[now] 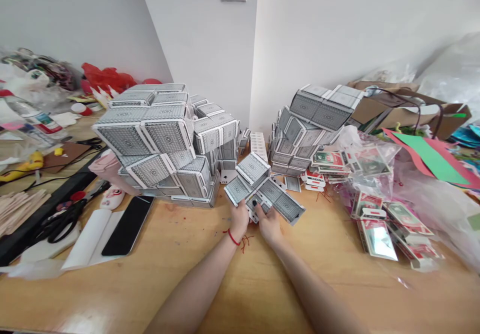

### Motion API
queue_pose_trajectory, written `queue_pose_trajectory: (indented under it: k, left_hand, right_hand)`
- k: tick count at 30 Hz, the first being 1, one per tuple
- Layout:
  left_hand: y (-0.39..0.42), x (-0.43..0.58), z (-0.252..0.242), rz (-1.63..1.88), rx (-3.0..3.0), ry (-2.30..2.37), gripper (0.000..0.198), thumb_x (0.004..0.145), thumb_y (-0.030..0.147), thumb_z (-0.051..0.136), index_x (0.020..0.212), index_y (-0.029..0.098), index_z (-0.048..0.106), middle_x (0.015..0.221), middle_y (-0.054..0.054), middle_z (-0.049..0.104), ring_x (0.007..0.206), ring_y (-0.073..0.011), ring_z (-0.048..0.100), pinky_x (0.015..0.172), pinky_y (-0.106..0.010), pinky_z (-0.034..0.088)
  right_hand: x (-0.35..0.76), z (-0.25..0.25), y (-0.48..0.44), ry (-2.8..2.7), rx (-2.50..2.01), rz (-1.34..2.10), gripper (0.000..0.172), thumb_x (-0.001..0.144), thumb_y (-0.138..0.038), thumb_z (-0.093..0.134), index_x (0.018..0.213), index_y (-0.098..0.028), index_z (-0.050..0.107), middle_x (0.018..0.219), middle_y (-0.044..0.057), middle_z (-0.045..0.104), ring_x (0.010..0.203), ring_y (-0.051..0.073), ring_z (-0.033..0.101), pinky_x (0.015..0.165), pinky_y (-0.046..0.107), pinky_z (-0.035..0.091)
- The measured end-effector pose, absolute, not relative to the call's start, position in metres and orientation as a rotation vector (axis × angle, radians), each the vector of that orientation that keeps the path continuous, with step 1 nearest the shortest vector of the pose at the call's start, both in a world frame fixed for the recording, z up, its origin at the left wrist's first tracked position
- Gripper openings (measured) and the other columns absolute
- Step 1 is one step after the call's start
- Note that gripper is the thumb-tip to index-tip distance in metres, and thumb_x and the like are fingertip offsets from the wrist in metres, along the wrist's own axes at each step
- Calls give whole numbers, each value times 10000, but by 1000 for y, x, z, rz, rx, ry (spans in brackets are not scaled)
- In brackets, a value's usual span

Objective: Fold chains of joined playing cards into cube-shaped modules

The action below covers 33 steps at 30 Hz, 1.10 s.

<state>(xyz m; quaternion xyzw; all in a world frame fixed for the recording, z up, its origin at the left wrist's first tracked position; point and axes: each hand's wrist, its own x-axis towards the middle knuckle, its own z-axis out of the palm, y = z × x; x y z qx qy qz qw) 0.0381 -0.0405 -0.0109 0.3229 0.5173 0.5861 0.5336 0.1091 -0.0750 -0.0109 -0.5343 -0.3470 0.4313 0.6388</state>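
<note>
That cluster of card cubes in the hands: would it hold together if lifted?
Probably light: the card cluster looks like hollow boxes of thin playing cards. Likely easy to crush or pull apart, since both the left hand and right hand support it. Its flat faces should not roll.

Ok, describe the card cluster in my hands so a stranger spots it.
Find the light wooden table with a left pile and a right pile of grey-patterned card cubes. In the gap between them is a small cluster of grey-backed playing-card cubes, gripped by the left hand and right hand. It alone is low and held.
</note>
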Motion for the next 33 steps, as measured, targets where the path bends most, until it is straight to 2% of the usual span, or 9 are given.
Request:
queue_pose_trajectory:
  k: [3,7,13,17,23,27,33]
  left_hand:
    - [-41,38,-9,1378,744,1225,194,772,298,520,881,170,616,818,-50,699,683,-169,646,654,-297,516]
    - [-41,39,-5,1395,740,1204,211,778,223,502,955,201,616,933,-50,700,909,-179,640,845,-318,487]
    - [-40,39,-5,1375,758,1198,220,786,196,485,950,209,631,949,-53,702,977,-195,627,912,-356,461]
    - [-40,38,-13,1387,785,1208,189,769,188,509,907,219,635,992,-51,691,1075,-192,584,993,-359,398]
    - [-38,37,-22,1407,826,1211,154,755,231,556,892,226,624,985,-56,692,1094,-206,575,990,-383,399]
    - [-38,37,-22,1414,849,1202,181,759,241,555,929,214,612,969,-65,692,1094,-213,575,972,-395,415]
    - [-40,36,-18,1460,929,1191,259,740,200,581,998,221,582,1043,-69,670,1175,-196,517,1031,-372,359]
  right_hand:
    - [109,-11,-75,-846,-1241,957,289,724,-350,620,963,-188,623,961,45,696,1041,248,571,947,410,404]
    - [108,-10,-76,-832,-1217,954,289,741,-342,610,986,-189,618,983,48,694,1060,238,567,992,426,367]
    - [106,-11,-76,-771,-1203,945,334,715,-354,644,1000,-182,625,995,61,697,1114,261,540,1015,457,340]
    - [106,-11,-77,-767,-1214,935,284,711,-339,644,951,-188,649,977,58,700,1103,258,548,1015,438,342]
    - [106,-10,-78,-764,-1232,920,289,696,-351,653,931,-183,660,921,56,712,1082,267,559,987,440,369]
    - [105,-13,-78,-743,-1252,918,316,694,-368,654,953,-188,656,968,66,705,1072,271,564,976,434,381]
    - [104,-9,-78,-726,-1269,896,378,704,-372,640,1036,-190,626,1037,68,688,1041,263,577,996,440,359]
